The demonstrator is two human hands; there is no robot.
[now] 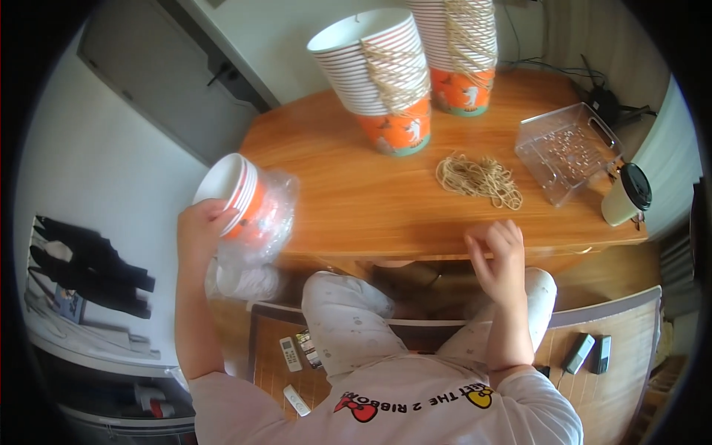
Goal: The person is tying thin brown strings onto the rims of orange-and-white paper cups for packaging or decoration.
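Orange-and-white buckets (243, 196) tilt at the left edge of the table (341, 215), rims gripped by the left hand (199, 228); the right hand (497, 256) curls loosely, contents unclear; a slackening left grip could drop them.

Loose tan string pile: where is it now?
In the head view, the string pile lies on the table right of centre, beyond the right hand and left of the clear box.

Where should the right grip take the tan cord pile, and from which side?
Probably pinch the loose loops at the near right end of the tan cord pile, coming from the person's side: they stick out toward the right grip.
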